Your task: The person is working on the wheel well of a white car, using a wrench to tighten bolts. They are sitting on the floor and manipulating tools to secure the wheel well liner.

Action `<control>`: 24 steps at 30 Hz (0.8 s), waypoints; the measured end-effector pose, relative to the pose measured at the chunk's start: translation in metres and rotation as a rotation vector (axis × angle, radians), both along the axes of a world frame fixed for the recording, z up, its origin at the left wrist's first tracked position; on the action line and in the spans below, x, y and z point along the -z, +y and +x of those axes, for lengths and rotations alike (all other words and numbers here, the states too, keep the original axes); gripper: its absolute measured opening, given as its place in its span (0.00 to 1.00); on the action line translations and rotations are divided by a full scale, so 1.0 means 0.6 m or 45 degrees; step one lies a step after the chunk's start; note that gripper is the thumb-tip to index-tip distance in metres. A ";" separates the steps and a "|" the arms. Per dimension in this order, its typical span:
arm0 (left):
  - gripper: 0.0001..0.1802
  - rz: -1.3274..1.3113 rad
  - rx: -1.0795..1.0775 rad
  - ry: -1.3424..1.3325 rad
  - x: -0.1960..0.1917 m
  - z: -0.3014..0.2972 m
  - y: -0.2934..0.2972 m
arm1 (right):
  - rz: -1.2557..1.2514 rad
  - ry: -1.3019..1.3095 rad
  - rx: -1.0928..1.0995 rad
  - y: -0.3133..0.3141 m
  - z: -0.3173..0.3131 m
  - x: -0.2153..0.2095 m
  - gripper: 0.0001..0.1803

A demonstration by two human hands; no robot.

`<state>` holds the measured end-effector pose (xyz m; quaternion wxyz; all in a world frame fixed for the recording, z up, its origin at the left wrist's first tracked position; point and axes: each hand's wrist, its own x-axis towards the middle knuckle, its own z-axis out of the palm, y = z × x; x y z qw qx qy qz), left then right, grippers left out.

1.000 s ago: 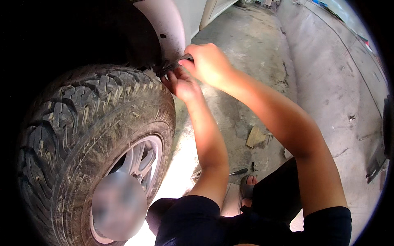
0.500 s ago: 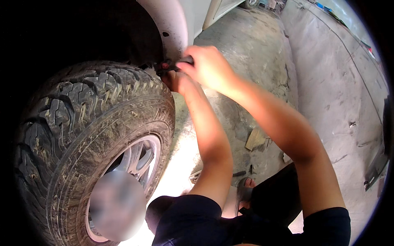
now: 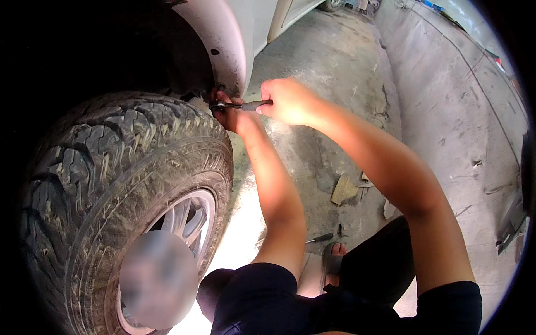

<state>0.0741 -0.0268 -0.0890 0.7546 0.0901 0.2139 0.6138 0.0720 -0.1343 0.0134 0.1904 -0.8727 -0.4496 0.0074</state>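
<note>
My right hand [image 3: 286, 100] is closed round the handle end of a ratchet wrench [image 3: 254, 105], which points left toward the wheel arch. My left hand [image 3: 228, 116] is at the wrench's head, its fingers curled about it just under the lower end of the pale fender [image 3: 237, 53]. What the head sits on is hidden by the fingers and the dark arch. Close to the left hand, on its left, stands a muddy, deep-treaded tire [image 3: 139, 128] on a silver alloy wheel [image 3: 192, 220].
A dark-handled tool [image 3: 320, 238] lies on the concrete floor by my sandalled foot [image 3: 335, 254]. Farther right is a broken tan piece of board [image 3: 345, 190]. A grey wall [image 3: 446, 106] runs along the right side. A blurred round patch covers the wheel's center.
My right hand has swung down and right, away from the left wrist, and more of the wrench handle shows. My left hand stays at the fender's lower end. The view has shifted slightly.
</note>
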 end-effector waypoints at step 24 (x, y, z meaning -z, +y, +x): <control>0.18 0.260 0.223 -0.258 0.077 0.022 0.034 | -0.235 0.121 -0.233 0.026 -0.010 0.021 0.15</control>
